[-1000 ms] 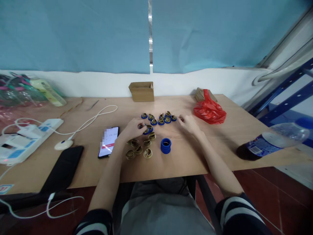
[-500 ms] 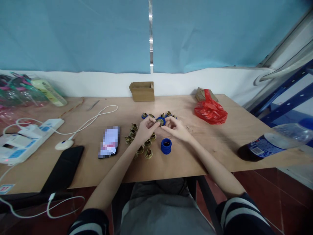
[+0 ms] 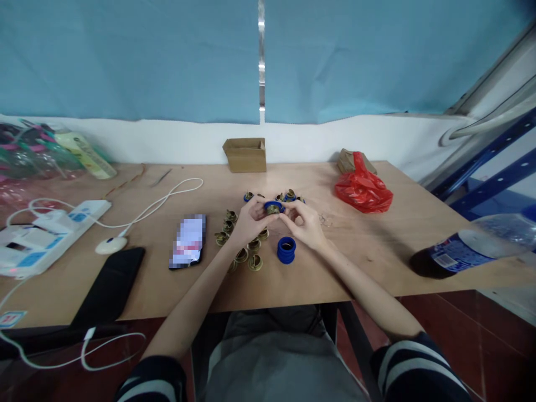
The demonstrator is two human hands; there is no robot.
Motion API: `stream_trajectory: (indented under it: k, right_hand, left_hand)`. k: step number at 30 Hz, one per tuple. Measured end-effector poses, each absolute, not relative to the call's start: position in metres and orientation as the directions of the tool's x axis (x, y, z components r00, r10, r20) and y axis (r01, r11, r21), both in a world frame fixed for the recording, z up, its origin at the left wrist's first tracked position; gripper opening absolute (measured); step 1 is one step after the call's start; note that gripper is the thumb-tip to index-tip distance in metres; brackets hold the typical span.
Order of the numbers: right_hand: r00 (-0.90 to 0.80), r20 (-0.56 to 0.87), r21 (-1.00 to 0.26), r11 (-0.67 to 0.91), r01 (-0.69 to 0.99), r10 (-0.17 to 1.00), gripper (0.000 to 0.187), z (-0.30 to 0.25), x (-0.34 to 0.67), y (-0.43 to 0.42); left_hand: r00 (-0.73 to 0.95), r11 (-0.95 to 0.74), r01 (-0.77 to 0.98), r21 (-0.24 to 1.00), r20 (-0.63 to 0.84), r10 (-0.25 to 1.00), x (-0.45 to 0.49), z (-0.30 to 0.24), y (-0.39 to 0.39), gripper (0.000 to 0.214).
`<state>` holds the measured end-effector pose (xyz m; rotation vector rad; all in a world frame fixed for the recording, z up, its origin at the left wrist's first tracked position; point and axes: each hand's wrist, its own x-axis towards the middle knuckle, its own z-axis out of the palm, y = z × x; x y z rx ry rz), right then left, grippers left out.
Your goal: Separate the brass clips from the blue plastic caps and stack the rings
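Observation:
Both my hands meet above the middle of the wooden table (image 3: 377, 262), pinching one small brass fitting with a blue ring (image 3: 273, 207) between them. My left hand (image 3: 249, 220) grips it from the left, my right hand (image 3: 304, 222) from the right. Just below my right hand stands a short stack of blue rings (image 3: 286, 249). Several bare brass fittings (image 3: 234, 240) lie under and beside my left hand. Behind my hands sit several fittings with blue rings on them (image 3: 288, 196), partly hidden by my fingers.
A phone (image 3: 188, 241) and a black case (image 3: 109, 285) lie to the left, with a white cable and puck (image 3: 109, 244) and a power strip (image 3: 46, 234). A small cardboard box (image 3: 245, 154) stands at the back, a red bag (image 3: 363, 188) right, a dark drink bottle (image 3: 469, 248) far right.
My hands were apart on the table a second ago, the left on a ringed fitting. They have come together and lifted the piece, holding it between both sets of fingers.

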<state>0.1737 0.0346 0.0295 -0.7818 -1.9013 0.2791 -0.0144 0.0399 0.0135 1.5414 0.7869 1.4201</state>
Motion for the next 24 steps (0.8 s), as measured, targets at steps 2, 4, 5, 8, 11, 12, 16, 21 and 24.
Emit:
stream_trajectory:
  k: [2, 4, 5, 8, 11, 12, 16, 21, 24]
  right_hand:
    - [-0.26, 0.755, -0.472, 0.775, 0.421, 0.602, 0.018, 0.028, 0.173, 0.034]
    - [-0.241, 0.765, -0.458, 0.768, 0.449, 0.597, 0.018, 0.026, 0.173, 0.033]
    - [-0.231, 0.764, -0.459, 0.759, 0.461, 0.602, 0.018, 0.026, 0.173, 0.033]
    - [-0.217, 0.755, -0.466, 0.74, 0.485, 0.619, 0.017, 0.024, 0.173, 0.033]
    - [-0.21, 0.767, -0.459, 0.746, 0.482, 0.607, 0.015, 0.024, 0.173, 0.033]
    - [-0.205, 0.77, -0.458, 0.748, 0.481, 0.604, 0.015, 0.024, 0.172, 0.033]
    - [-0.193, 0.742, -0.498, 0.721, 0.483, 0.642, 0.014, 0.024, 0.169, 0.032]
    - [-0.169, 0.701, -0.583, 0.693, 0.424, 0.693, 0.016, 0.021, 0.166, 0.034]
    - [-0.183, 0.681, -0.602, 0.685, 0.41, 0.709, 0.01, 0.02, 0.167, 0.037]
  left_hand:
    - [0.163, -0.423, -0.116, 0.899, 0.437, 0.885, -0.014, 0.014, 0.039, 0.046]
    - [0.184, -0.417, -0.131, 0.899, 0.436, 0.881, -0.013, 0.015, 0.038, 0.052]
    - [0.2, -0.413, -0.143, 0.9, 0.434, 0.878, -0.013, 0.015, 0.037, 0.054]
    - [0.241, -0.402, -0.174, 0.899, 0.435, 0.868, -0.012, 0.017, 0.036, 0.057]
    - [0.228, -0.399, -0.175, 0.9, 0.431, 0.873, -0.01, 0.016, 0.036, 0.053]
    - [0.212, -0.402, -0.17, 0.9, 0.432, 0.877, -0.01, 0.015, 0.036, 0.052]
    - [0.156, -0.428, -0.142, 0.893, 0.447, 0.881, -0.007, 0.009, 0.037, 0.053]
    - [0.154, -0.441, -0.126, 0.888, 0.457, 0.876, -0.003, 0.006, 0.036, 0.05]
    - [0.161, -0.444, -0.117, 0.889, 0.458, 0.874, -0.002, 0.008, 0.033, 0.05]
